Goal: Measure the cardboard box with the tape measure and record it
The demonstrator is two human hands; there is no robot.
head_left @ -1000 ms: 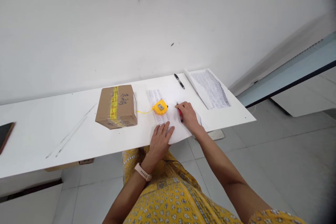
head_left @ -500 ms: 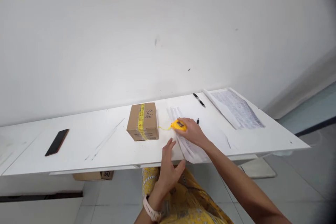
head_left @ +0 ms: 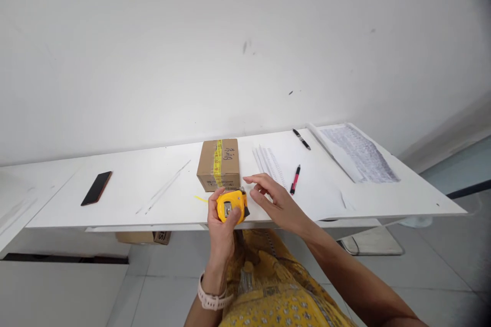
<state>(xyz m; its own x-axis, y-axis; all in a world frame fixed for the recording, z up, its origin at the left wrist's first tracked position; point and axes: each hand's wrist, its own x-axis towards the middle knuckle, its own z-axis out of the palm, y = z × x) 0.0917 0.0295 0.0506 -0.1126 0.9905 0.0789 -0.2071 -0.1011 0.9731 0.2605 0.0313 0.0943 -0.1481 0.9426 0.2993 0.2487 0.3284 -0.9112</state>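
My left hand point(head_left: 220, 222) is closed around a yellow tape measure point(head_left: 230, 207), its thumb resting on the case. The tape measure is in front of the cardboard box point(head_left: 209, 159), which has yellow printed tape and black handwriting on top. A thin yellow strap point(head_left: 201, 199) sticks out on the left of my left hand. Just right of the tape measure, my right hand point(head_left: 276, 201) is empty, with its fingers bent and apart. Beyond it lie printed paper sheets point(head_left: 314, 196) and a red and black pen point(head_left: 295, 180).
A dark phone point(head_left: 96, 188) lies on the left of the white table point(head_left: 153, 168). At the back right are a black pen point(head_left: 301, 139) and a densely written sheet point(head_left: 356, 156). The wall rises behind the table. Below it, another cardboard box point(head_left: 138, 237) stands under the edge.
The tape measure has passed from my right hand to my left and moved left, in front of the box. My right hand has let go. The view has shifted slightly.
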